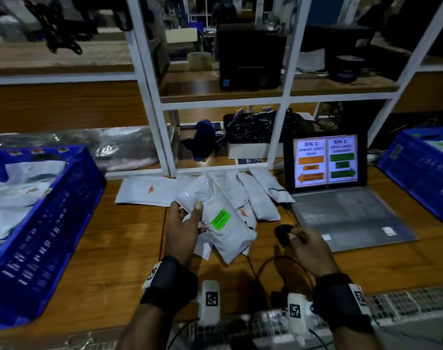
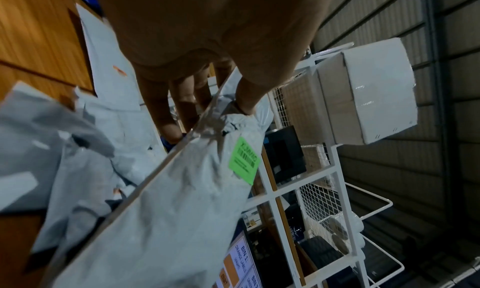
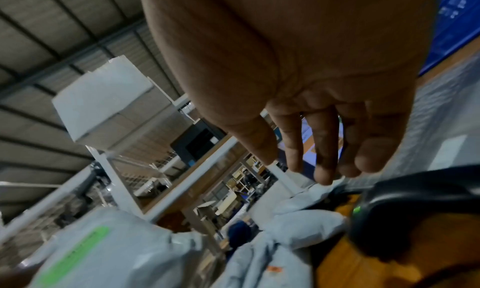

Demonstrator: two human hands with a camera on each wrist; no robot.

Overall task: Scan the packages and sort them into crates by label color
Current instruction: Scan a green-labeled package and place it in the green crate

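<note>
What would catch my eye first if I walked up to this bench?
Probably the bright green label on the grey package that the left hand holds up at the middle of the wooden bench. Next, the lit laptop screen to the right, showing orange and green bin panels. Then the blue crates at both ends, the left crate already holding packages.

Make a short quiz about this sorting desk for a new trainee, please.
1. True or false: the left hand grips a package that bears an orange label.
2. On the laptop screen, the green arrow points: A) left, B) right, C) up.
3. Which dark device is just ahead of the right hand?
Key: 1 false, the label is green; 2 B; 3 the scanner.
</note>
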